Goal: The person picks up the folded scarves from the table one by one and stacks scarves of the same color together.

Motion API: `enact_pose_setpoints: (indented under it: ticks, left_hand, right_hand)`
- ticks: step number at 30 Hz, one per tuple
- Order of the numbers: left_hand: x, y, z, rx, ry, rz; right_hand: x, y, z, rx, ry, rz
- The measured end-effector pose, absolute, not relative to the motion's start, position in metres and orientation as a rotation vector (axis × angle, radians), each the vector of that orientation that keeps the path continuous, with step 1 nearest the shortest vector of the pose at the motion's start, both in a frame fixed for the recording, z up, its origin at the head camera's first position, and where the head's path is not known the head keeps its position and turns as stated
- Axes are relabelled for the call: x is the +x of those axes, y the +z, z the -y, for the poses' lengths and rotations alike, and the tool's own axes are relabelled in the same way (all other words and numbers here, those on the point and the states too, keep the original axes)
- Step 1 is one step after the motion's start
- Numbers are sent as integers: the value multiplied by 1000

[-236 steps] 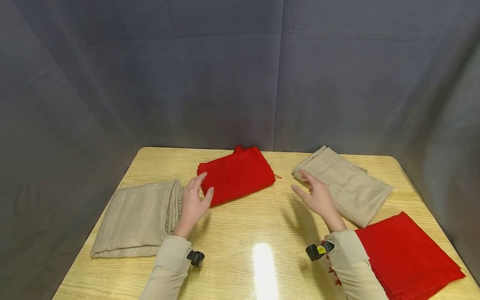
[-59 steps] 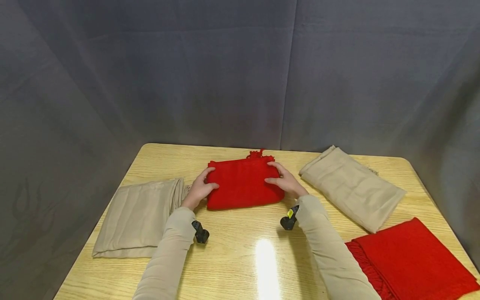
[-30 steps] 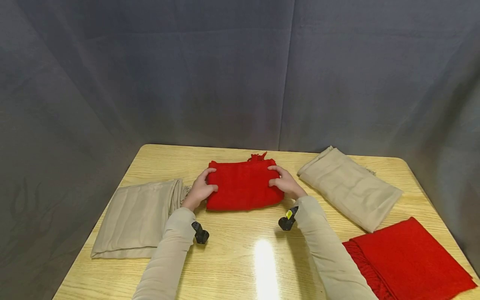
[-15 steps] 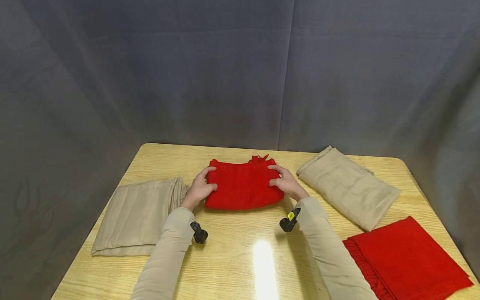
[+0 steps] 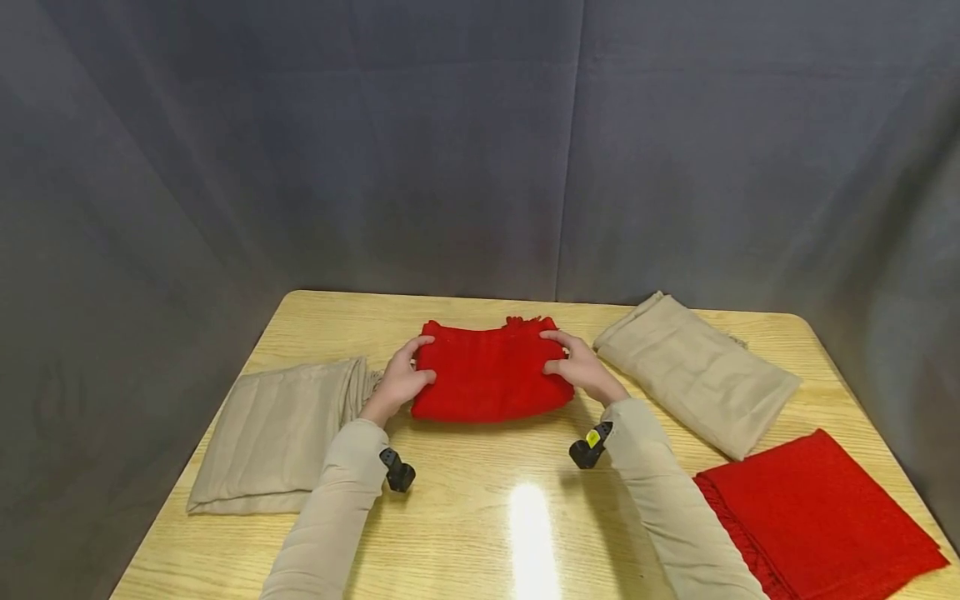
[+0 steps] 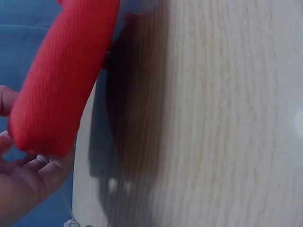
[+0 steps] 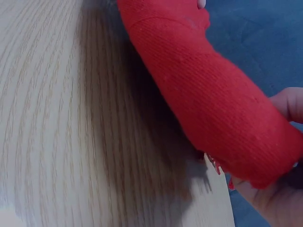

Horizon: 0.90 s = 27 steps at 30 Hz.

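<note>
Between my two hands hangs a folded red scarf (image 5: 491, 375) with fringe at its back right corner. My left hand (image 5: 399, 379) grips its left end, thumb on top and fingers beneath. On the right end, my right hand (image 5: 587, 371) holds it the same way. Its middle sags a little. In the left wrist view the scarf (image 6: 66, 71) is a thick rounded fold above the wood, casting a shadow. The right wrist view shows the scarf (image 7: 208, 90) raised too, with fringe strands hanging below it.
A folded beige scarf (image 5: 273, 437) lies at the left of the wooden table (image 5: 465, 508), a second beige one (image 5: 697, 375) at the back right. Another red fringed scarf (image 5: 821, 517) lies at the front right. A grey curtain (image 5: 450, 167) surrounds the table's back and sides.
Earlier both hands hovered apart and the red scarf lay askew at the back. It was then gripped at both ends and straightened; lately it has come slightly up off the table.
</note>
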State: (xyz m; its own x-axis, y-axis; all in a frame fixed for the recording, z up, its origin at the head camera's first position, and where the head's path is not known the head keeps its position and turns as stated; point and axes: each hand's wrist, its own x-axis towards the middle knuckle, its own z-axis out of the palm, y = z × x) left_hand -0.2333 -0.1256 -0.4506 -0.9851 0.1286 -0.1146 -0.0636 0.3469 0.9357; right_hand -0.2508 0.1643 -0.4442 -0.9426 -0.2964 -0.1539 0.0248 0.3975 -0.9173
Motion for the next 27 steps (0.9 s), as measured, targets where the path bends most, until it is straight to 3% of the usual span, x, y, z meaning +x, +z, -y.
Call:
enact_pose_setpoints:
  ticks: [27]
  left_hand:
    - [-226, -437, 120, 176, 1685, -2532]
  right_hand:
    - [-232, -427, -177, -285, -1716, -2289]
